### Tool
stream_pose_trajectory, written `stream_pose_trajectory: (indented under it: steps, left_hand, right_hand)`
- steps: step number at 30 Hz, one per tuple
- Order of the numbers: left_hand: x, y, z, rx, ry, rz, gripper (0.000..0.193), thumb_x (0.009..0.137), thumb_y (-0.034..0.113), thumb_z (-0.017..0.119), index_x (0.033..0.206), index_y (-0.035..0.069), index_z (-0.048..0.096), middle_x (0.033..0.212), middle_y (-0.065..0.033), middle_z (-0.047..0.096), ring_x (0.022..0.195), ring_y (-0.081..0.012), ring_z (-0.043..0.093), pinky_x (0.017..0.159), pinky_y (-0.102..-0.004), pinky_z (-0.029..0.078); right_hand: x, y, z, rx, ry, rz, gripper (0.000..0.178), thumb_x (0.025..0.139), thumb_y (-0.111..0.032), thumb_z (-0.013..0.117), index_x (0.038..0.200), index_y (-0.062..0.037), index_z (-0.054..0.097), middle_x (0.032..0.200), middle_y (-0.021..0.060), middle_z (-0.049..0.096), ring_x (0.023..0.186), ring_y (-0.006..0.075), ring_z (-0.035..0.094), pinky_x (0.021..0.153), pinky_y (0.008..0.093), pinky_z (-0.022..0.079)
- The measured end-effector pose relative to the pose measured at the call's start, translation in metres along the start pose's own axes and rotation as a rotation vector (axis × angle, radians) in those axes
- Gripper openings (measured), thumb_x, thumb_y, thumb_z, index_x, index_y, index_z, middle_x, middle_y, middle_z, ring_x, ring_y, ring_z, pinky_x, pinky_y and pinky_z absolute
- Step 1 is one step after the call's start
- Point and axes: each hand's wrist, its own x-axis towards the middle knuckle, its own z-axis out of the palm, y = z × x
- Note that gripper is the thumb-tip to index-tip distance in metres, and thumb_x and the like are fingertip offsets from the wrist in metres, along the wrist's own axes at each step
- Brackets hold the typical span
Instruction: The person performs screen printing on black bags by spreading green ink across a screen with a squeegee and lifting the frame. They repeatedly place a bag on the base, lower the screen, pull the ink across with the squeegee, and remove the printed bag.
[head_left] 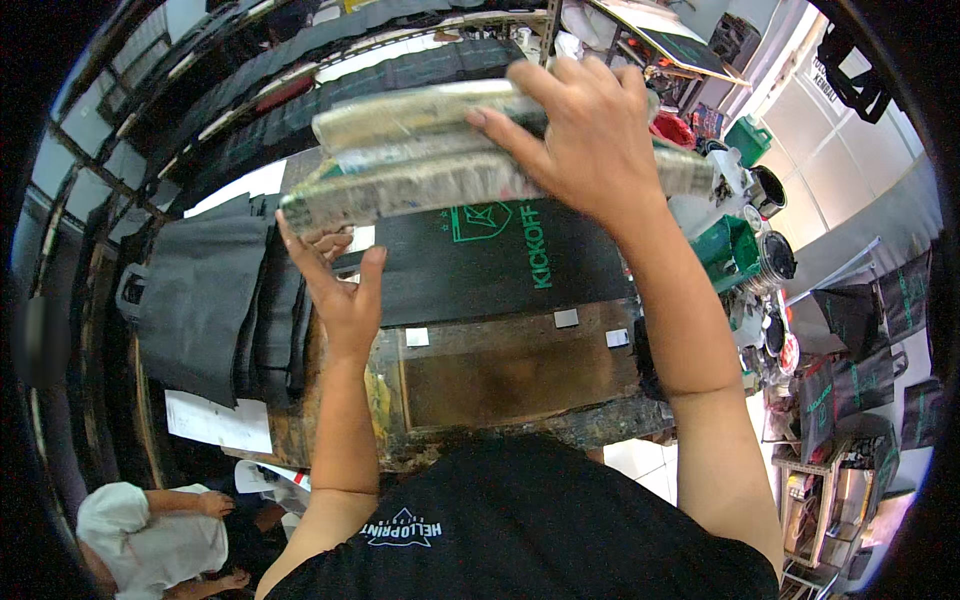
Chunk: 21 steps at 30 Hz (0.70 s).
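Note:
A paint-stained screen-printing frame point(430, 191) is raised and tilted above the worktable, blurred a little by motion. My right hand point(597, 140) grips it from above, the thumb pressed along a pale bar point(410, 118) at its upper side; the fingertips beyond are hidden. Below the frame lies a flat black fabric bag point(430, 275) with a green print. My left hand point(335, 290) is by the frame's left corner, fingers spread, over the bag's left edge. Whether a fingertip touches the frame or bag I cannot tell.
Stacked black bags point(200, 290) lie at the left, above a white paper sheet point(220, 420). Small white squares sit on the brown board point(510, 365). Paint containers point(725, 250) crowd the right edge. Racks point(400, 80) with black bags stand behind. Another person point(150, 530) is at lower left.

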Motion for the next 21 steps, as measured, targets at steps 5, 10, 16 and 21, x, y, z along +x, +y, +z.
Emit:
stream_pose_trajectory:
  steps: [5,10,16,21]
  left_hand:
    - [-0.059,-0.045,-0.008,0.722,-0.363,-0.338,0.099,0.091,0.027,0.079,0.164,-0.001,0.018,0.134,-0.0330,0.051,0.123,-0.0444,0.054,0.108,-0.0495,0.043]
    - [-0.092,-0.079,-0.004,0.770,-0.458,-0.446,0.097,0.086,0.019,0.080,0.162,-0.002,0.022,0.122,-0.0354,0.053,0.116,-0.0512,0.055,0.102,-0.0536,0.046]
    - [-0.064,-0.085,0.004,0.522,-0.398,-0.310,0.062,0.090,0.003,0.068,0.148,-0.004,0.048,0.133,-0.0296,0.063,0.127,-0.0436,0.060,0.111,-0.0472,0.045]
    - [0.025,-0.078,-0.030,0.313,-0.220,-0.183,0.036,0.093,0.002,0.066,0.128,-0.001,0.069,0.128,-0.0174,0.072,0.122,-0.0249,0.066,0.107,-0.0351,0.047]
  right_hand:
    - [0.029,0.011,0.002,0.008,0.017,-0.018,0.053,0.095,-0.063,0.062,0.107,-0.0128,0.075,0.090,0.0134,0.071,0.091,0.0321,0.067,0.082,0.0485,0.044]
    - [0.057,0.023,-0.007,0.133,-0.190,0.063,0.063,0.101,-0.062,0.051,0.101,-0.0028,0.072,0.088,0.0160,0.070,0.089,0.0289,0.066,0.092,0.0470,0.043]
    - [0.066,0.021,-0.006,0.130,-0.160,0.070,0.064,0.102,-0.064,0.049,0.103,-0.0046,0.073,0.088,0.0147,0.071,0.089,0.0270,0.066,0.094,0.0464,0.042]
    - [0.071,0.025,-0.010,0.074,-0.482,0.138,0.071,0.103,-0.071,0.039,0.100,-0.0070,0.069,0.087,0.0115,0.069,0.088,0.0228,0.064,0.092,0.0481,0.045]
